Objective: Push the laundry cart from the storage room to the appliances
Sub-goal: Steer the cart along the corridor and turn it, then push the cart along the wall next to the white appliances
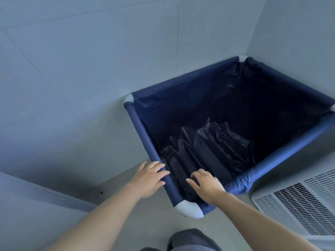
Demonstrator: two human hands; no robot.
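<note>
The laundry cart [139, 127] is a square frame of blue fabric-covered tubes with white corner joints and a deep navy liner. It stands in a corner, its far sides against two pale walls. Dark crumpled fabric [208, 147] lies inside. My left hand [149, 178] rests on the near left rail, fingers curled over the tube. My right hand [206, 185] lies over the near right rail close to the white front corner [189, 209], fingers reaching onto the liner inside.
A white appliance with a slatted vent grille [297, 205] stands at the lower right, close to the cart's right rail. Grey floor [145, 225] lies below me, with a low ledge [45, 192] at the left. My dark trouser leg [190, 240] shows at the bottom.
</note>
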